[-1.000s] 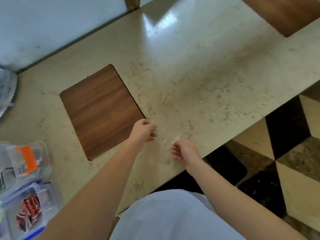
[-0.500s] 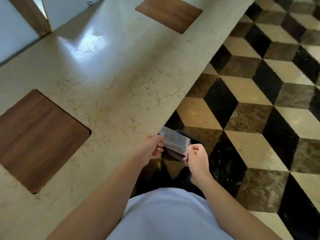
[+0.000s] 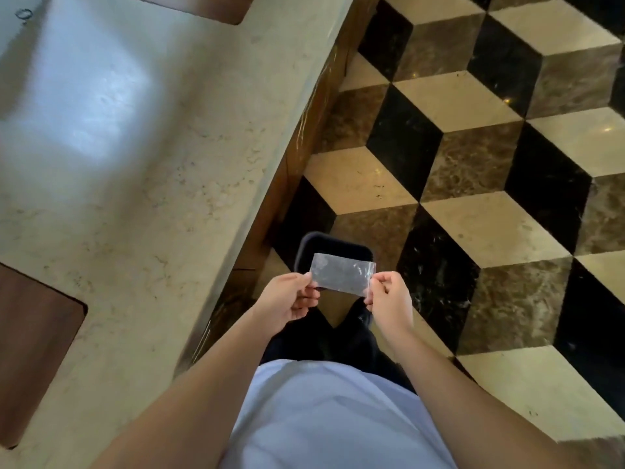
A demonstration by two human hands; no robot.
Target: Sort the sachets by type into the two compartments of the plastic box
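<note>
My arms are bare from the lower edge of the view up to both hands, with no sleeves, watch or rings showing on them. I wear a pale lavender-blue top, smooth with a few soft folds across the front. Below it are dark, near-black trousers, their detail lost in shadow.

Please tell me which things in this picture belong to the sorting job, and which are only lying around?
Belong to the job:
clear plastic bag
left hand
right hand

Just lying about:
dark bin
marble counter
small ring
</note>
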